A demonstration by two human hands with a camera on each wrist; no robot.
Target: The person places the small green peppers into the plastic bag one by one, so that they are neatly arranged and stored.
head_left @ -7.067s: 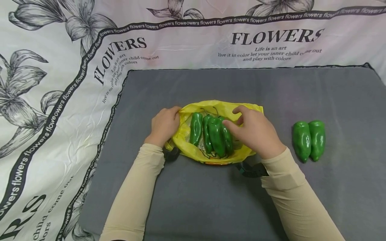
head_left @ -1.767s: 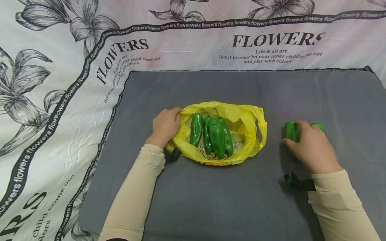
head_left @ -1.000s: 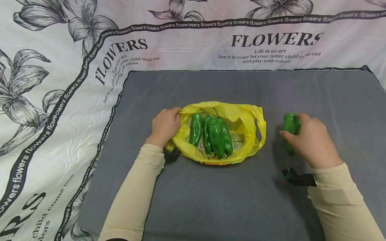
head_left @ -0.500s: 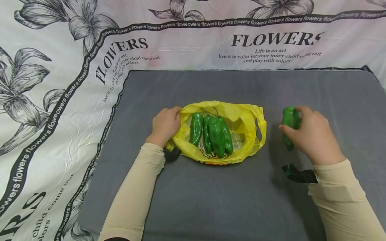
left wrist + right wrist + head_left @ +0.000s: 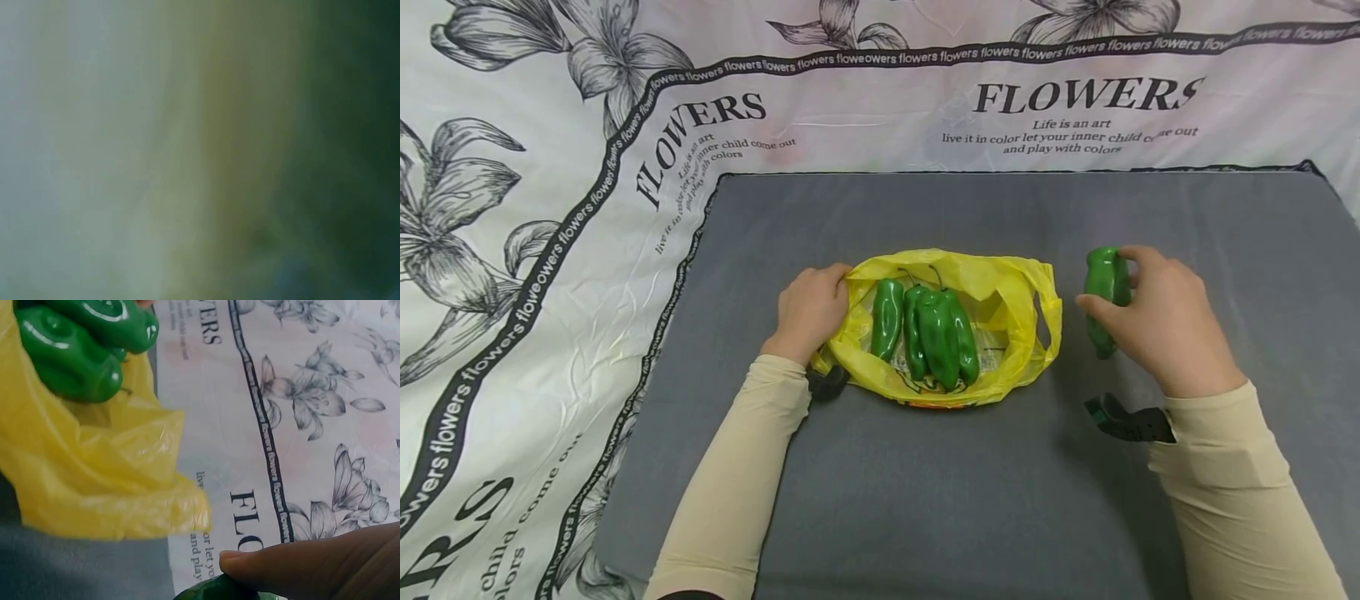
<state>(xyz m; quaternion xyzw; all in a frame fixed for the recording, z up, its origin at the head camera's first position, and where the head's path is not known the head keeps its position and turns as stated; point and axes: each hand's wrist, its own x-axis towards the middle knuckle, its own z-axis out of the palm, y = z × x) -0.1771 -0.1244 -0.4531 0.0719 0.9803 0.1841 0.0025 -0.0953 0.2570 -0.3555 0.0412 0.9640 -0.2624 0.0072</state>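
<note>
A yellow plastic bag (image 5: pixel 1015 271) lies open-mouthed on the grey surface, with several glossy green peppers (image 5: pixel 938 333) inside. My left hand (image 5: pixel 808 310) grips the bag's left rim; its fingertips are hidden. Right of the bag, my right hand (image 5: pixel 1165 325) holds a green pepper (image 5: pixel 1102 275) off the surface between thumb and fingers. Whether a second pepper sits behind those fingers, I cannot tell. In the right wrist view the thumb (image 5: pixel 294 565) presses on green skin (image 5: pixel 219 589), apart from the bag (image 5: pixel 131 487). The left wrist view is too blurred to read.
Grey cloth (image 5: pixel 940 500) covers the work area. Around it runs a white border (image 5: pixel 865 117) printed with flowers and lettering. Black bands (image 5: pixel 1127 419) show at both wrists.
Two peppers lay right of the bag; my right hand left the bag, took hold there, lifted, and moved up and slightly left. My left hand kept its place on the rim.
</note>
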